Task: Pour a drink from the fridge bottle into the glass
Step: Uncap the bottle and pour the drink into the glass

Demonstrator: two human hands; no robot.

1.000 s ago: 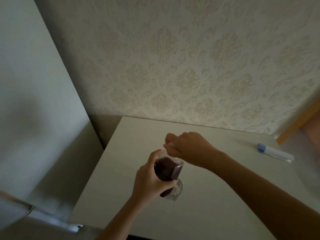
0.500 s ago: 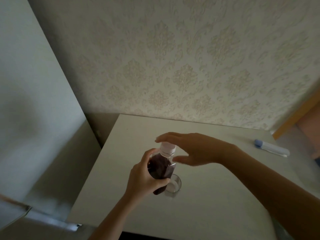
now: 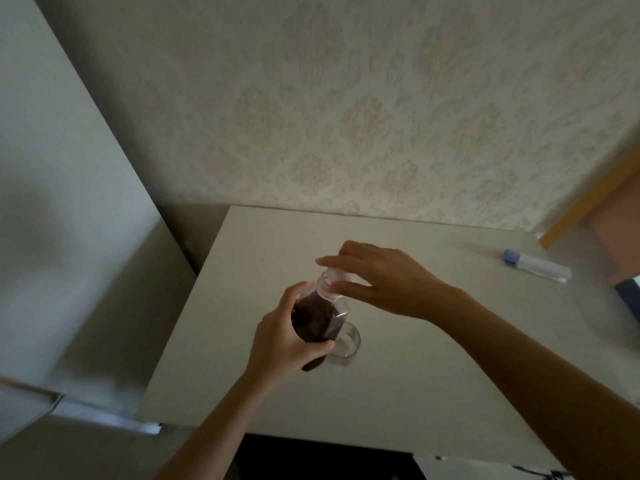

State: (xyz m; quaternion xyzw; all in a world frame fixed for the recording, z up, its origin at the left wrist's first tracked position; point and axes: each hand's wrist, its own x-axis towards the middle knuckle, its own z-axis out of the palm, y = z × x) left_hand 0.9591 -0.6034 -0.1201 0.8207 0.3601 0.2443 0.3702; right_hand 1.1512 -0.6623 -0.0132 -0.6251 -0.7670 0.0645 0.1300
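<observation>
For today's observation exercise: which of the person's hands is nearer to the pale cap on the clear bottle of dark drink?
Right. The right hand rests its fingers around the pale cap; the left hand grips the clear bottle of dark drink lower down, around its body.

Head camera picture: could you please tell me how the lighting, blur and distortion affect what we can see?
Head view: dim, flat light with soft shadows; the bottle reads almost black, the glass barely stands out. Head view: wide-angle bending tilts the wall and stretches the table edges. Head view: the pen-like object and the left margin look smeared.
</observation>
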